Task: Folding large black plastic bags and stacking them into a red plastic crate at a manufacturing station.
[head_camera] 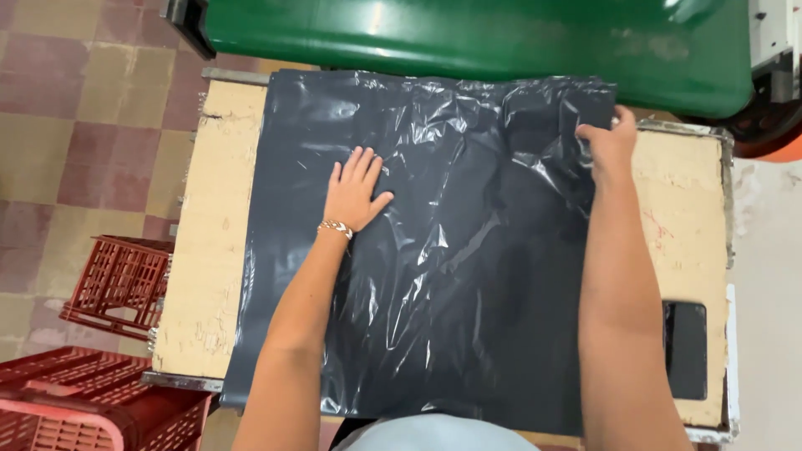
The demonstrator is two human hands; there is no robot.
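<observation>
A large black plastic bag (468,276) lies spread flat over a worn wooden table (209,250). My left hand (355,190) rests palm down on the bag's left half, fingers apart, a bracelet at the wrist. My right hand (610,142) is at the bag's far right corner, fingers curled over the plastic edge, gripping it.
A dark phone (685,349) lies on the table's right side near the front. A green bin (501,42) stands just beyond the table's far edge. Red plastic crates (117,284) sit on the tiled floor to the left.
</observation>
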